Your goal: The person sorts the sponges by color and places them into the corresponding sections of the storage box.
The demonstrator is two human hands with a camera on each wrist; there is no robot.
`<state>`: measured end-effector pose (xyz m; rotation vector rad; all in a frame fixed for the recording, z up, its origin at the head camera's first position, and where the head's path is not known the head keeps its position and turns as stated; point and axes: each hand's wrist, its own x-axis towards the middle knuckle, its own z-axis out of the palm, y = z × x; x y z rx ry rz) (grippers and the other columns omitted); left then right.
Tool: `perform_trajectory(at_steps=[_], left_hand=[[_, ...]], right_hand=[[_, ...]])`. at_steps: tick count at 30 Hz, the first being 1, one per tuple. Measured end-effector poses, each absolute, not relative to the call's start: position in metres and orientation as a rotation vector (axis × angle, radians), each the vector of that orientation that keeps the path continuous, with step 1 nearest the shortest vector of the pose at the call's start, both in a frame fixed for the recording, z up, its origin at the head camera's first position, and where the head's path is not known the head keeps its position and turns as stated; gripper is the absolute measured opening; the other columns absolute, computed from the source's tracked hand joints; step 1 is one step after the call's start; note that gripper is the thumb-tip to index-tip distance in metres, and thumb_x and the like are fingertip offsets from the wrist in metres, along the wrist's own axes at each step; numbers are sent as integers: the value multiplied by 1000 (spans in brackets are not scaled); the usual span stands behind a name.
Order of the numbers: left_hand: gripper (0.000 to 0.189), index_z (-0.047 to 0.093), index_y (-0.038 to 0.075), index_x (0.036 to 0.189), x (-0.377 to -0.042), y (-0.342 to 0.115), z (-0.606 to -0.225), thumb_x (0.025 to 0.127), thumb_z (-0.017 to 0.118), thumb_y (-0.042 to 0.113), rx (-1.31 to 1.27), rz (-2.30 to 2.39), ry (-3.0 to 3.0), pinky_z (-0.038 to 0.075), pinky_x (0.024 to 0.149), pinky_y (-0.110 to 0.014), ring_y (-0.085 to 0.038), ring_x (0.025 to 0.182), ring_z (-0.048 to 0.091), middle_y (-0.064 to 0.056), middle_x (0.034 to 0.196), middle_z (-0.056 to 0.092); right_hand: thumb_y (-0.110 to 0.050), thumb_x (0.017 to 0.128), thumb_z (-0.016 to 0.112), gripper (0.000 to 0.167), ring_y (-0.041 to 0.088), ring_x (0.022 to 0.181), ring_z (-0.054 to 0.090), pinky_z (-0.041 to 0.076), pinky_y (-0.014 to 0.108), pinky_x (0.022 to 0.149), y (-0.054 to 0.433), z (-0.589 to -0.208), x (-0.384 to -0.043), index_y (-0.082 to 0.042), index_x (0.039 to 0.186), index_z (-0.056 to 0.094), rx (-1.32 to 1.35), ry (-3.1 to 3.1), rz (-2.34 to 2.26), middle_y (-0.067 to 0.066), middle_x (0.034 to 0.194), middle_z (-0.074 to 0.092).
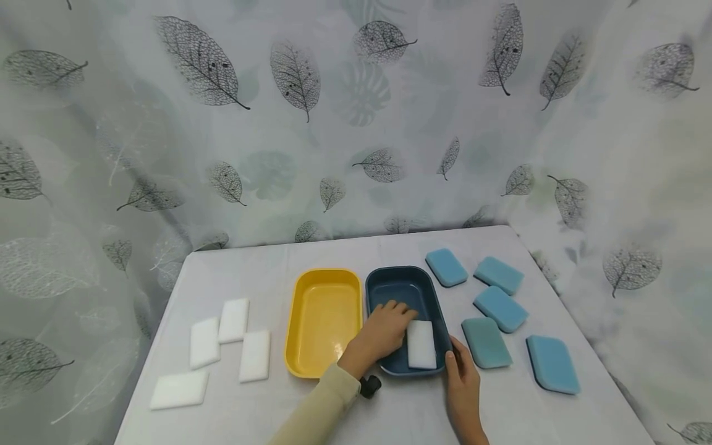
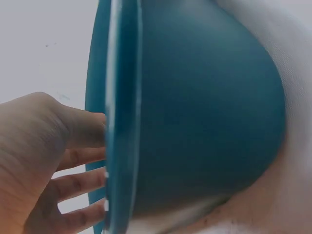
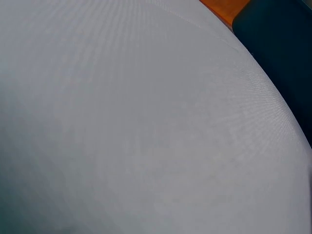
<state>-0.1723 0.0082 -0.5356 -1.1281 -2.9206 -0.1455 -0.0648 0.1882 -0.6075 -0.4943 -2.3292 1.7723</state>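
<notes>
In the head view my left hand [image 1: 386, 330] reaches over the near left side of a dark blue tray [image 1: 397, 275], its fingertips right at the upper left corner of a white sponge [image 1: 421, 346]. That sponge lies inside, toward the tray's right wall. The left wrist view shows the fingers [image 2: 80, 185] spread, with gaps between them; their tips disappear behind the tray rim [image 2: 122, 122]. At the near right corner, my right hand [image 1: 463, 383] holds the tray by its edge, thumb against the rim. In the right wrist view the right hand does not appear.
A yellow tray [image 1: 328, 275] stands left of the dark blue one. Several white sponges [image 1: 233, 321] lie on the left of the white-covered table [image 1: 267, 426]. Several blue sponges [image 1: 499, 275] and a greener one [image 1: 486, 343] lie on the right. Leaf-patterned cloth [image 1: 300, 142] hangs behind.
</notes>
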Motion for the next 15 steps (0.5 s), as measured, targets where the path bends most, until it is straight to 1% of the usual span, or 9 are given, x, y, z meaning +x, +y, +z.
perform_trajectory(at_steps=[4,10,12,15], left_hand=[[35,61,22,141,-167,0,-533,107,57,20,-1074,-119,-2870,57,100,-39,-20,122,63,1,135,67],[38,60,21,142,-156,-17,-524,105,63,22,-922,-155,-2832,57,99,-38,-21,119,63,1,135,68],[39,60,21,142,-152,-23,-521,104,64,21,-883,-177,-2821,57,98,-38,-21,119,63,0,134,68],[43,60,20,143,-148,-32,-514,100,68,21,-835,-221,-2823,58,99,-38,-21,119,64,0,135,68]], right_hand=[[-43,111,46,53,0,135,46,34,-6,97,188,-609,-64,-12,154,47,-538,-2360,1732,11,157,50],[-46,111,44,57,20,143,46,33,-7,96,187,-609,-65,-11,156,44,-546,-2383,1728,12,158,49],[-46,111,43,57,24,144,46,32,-7,95,187,-608,-66,-10,156,44,-538,-2388,1721,13,158,49],[-43,112,43,56,26,145,46,32,-7,95,186,-608,-66,-9,156,44,-526,-2380,1722,14,158,49]])
